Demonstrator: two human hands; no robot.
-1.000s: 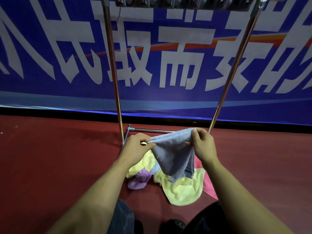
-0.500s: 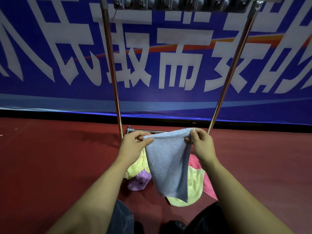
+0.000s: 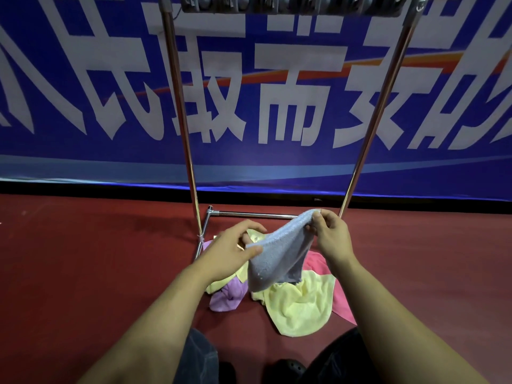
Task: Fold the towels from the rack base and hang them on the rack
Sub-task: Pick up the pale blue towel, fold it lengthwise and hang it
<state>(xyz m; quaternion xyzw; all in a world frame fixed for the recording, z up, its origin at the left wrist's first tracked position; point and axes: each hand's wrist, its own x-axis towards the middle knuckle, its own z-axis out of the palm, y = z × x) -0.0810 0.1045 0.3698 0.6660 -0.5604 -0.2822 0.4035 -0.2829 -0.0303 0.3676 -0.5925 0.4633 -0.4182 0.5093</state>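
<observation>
At the rack base, on the red floor [image 3: 83, 273], the left hand [image 3: 230, 253] pinches the near corner of the grey-blue towel [image 3: 277, 259], its grip clamped on the cloth between thumb and fingers. Half a second ago that hand held its corner level with the other and the towel hung flat and open; now it has dropped lower and toward the person, so the top edge slopes and the cloth sags into a pouch. I read this as the start of the fold, one corner being carried across to meet the other. Beneath the towel lie the rest of the pile: a purple towel [image 3: 227, 297], a yellow towel [image 3: 302, 309] and a pink towel [image 3: 335, 286], still unfolded between the rack's legs. The right hand [image 3: 332, 236] grips the far corner, clamped on it, held high just in front of the base rail [image 3: 249, 214]. The left upright [image 3: 182, 120] and the right upright [image 3: 379, 112] frame a wide open gap, and the hanging bar [image 3: 291, 4] sits at the top edge of view, so lifting the folded towel upward looks unobstructed.
</observation>
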